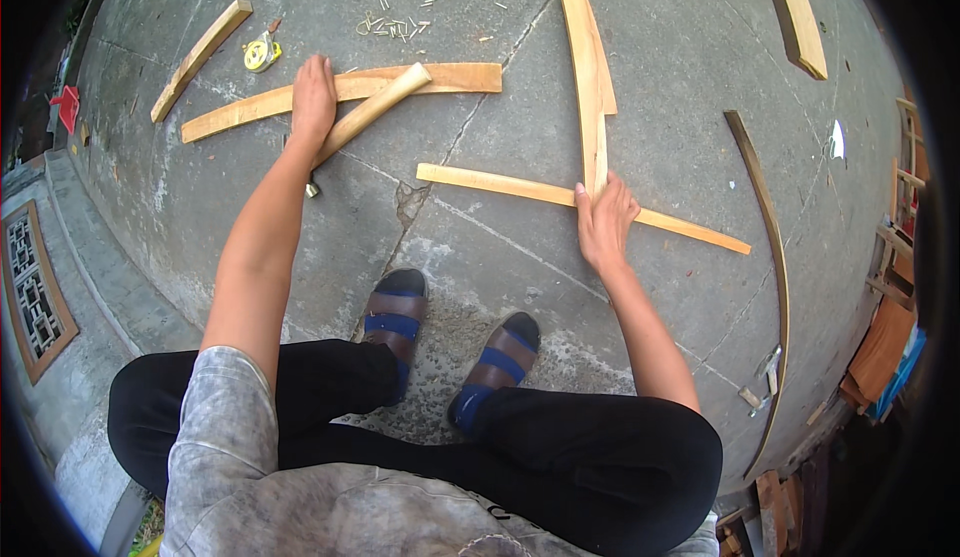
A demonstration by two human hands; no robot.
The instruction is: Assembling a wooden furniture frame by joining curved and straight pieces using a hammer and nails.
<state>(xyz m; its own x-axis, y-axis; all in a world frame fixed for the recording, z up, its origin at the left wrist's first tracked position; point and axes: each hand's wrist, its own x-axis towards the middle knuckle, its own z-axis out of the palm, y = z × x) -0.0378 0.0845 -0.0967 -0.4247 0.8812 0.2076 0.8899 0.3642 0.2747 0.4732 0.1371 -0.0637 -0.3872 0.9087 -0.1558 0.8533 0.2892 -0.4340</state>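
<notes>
My left hand (313, 102) wraps the hammer handle (372, 112) on the concrete floor (480, 257), my right hand (603, 225) pinches the curved slat (594, 87), which looks light, stiff and splintery where it crosses the straight strip (500, 185).

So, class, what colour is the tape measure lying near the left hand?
Yellow: the tape measure shows best in the head view.
</notes>
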